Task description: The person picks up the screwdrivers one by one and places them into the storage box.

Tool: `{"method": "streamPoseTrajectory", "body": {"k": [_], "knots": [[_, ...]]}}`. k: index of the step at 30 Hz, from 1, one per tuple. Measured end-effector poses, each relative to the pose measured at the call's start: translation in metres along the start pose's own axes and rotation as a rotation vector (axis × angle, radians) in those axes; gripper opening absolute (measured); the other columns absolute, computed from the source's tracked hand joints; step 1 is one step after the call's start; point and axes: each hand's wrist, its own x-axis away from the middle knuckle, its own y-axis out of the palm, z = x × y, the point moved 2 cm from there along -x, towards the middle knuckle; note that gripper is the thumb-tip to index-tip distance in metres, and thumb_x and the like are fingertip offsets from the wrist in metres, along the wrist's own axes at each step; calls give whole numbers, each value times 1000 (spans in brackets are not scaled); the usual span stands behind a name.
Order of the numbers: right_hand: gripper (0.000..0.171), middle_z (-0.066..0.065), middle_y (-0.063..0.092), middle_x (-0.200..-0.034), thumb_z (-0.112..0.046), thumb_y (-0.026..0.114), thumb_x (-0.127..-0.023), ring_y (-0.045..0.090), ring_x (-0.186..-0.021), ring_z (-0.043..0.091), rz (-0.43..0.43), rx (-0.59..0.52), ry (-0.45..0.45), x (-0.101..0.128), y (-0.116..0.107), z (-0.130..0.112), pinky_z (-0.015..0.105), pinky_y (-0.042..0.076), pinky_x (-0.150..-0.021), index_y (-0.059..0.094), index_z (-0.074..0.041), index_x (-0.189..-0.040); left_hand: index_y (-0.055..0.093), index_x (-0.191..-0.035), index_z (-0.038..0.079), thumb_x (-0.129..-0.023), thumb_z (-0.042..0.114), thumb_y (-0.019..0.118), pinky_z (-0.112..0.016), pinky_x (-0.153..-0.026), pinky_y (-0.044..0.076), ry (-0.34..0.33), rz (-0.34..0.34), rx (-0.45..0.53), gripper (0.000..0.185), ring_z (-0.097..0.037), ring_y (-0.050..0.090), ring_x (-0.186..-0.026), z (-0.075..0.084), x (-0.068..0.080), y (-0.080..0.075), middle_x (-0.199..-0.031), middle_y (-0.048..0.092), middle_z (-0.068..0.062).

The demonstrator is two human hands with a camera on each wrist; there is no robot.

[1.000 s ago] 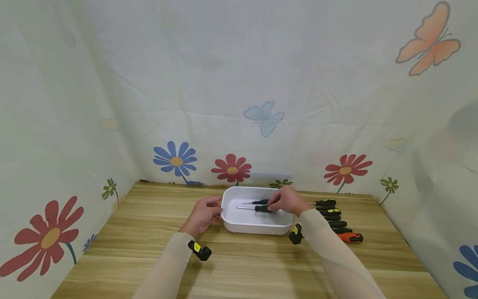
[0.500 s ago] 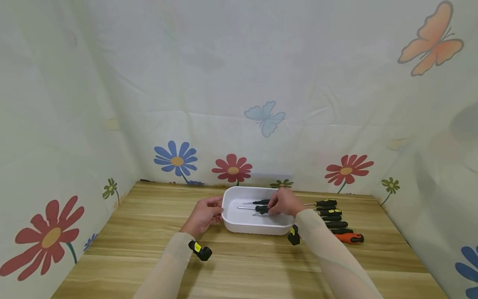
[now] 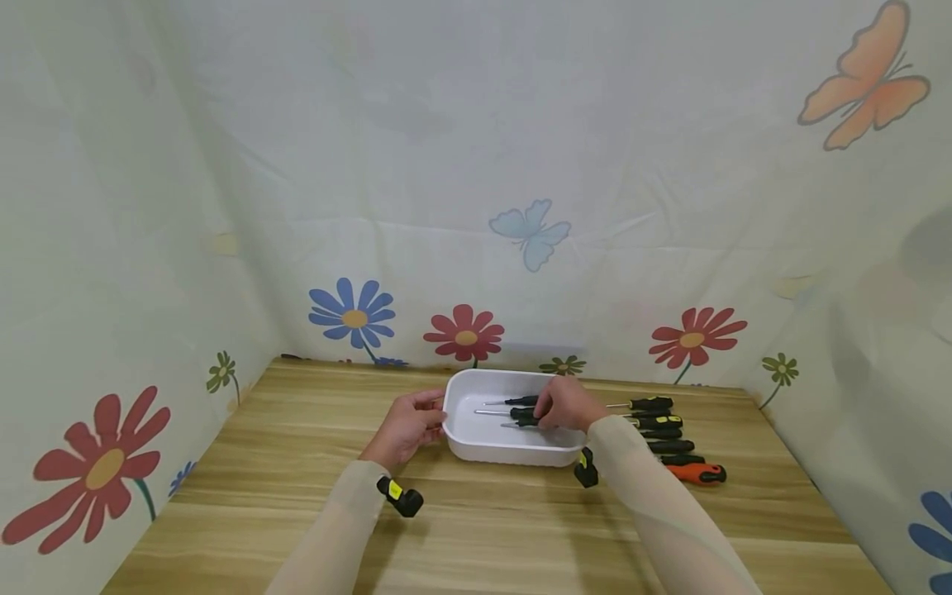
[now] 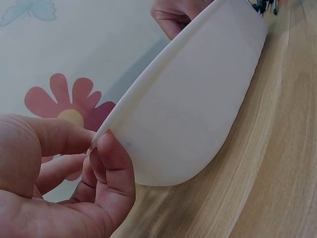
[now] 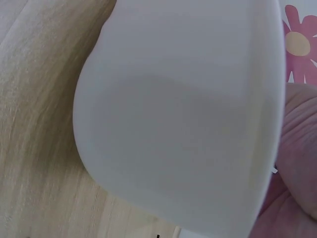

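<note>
At the left end of a white plastic box (image 3: 513, 455), my left hand (image 3: 405, 430) pinches the rim between thumb and fingers, as the left wrist view also shows. My right hand (image 3: 568, 405) reaches over the box's right side and pinches the handle of a small black screwdriver (image 3: 523, 424), its tip pointing left, low in the box. Two more black-handled screwdrivers lie beside it: a middle screwdriver (image 3: 516, 412) and a far screwdriver (image 3: 523, 401). My right fingers cover part of the handles. In the right wrist view the box wall (image 5: 173, 124) hides most of that hand.
Right of the box, several screwdrivers lie in a row on the wooden table (image 3: 476, 537), among them a yellow-and-black screwdriver (image 3: 651, 404) and an orange-handled screwdriver (image 3: 699, 473). My right forearm passes over their shafts. A flowered cloth (image 3: 402, 207) hangs behind the table.
My right hand has lowered the small screwdriver into the box and shifted slightly toward the near side, so its shaft shows below the middle one. The left hand stays at the rim.
</note>
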Motion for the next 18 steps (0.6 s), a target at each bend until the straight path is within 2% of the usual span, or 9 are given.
{"method": "streamPoseTrajectory", "body": {"k": [10,18], "knots": [[12,-3,73,-80,-2,88,-75,60,-72,13,-16,28,-10,2,-1,-4,27,53,-67,80,-10,-80,58,-146,10,-98,-2,61,-29,-76,58,-10,1,-8,49,-23,60,-87,1,1,0,-127,55,-22],[12,-2,73,-81,-2,88,-75,61,-72,14,-37,34,18,1,0,-5,28,53,-68,80,-11,-80,58,-146,10,-98,-2,61,-30,-76,59,-5,0,-9,49,-23,61,-87,0,1,0,-115,57,-14]]}}
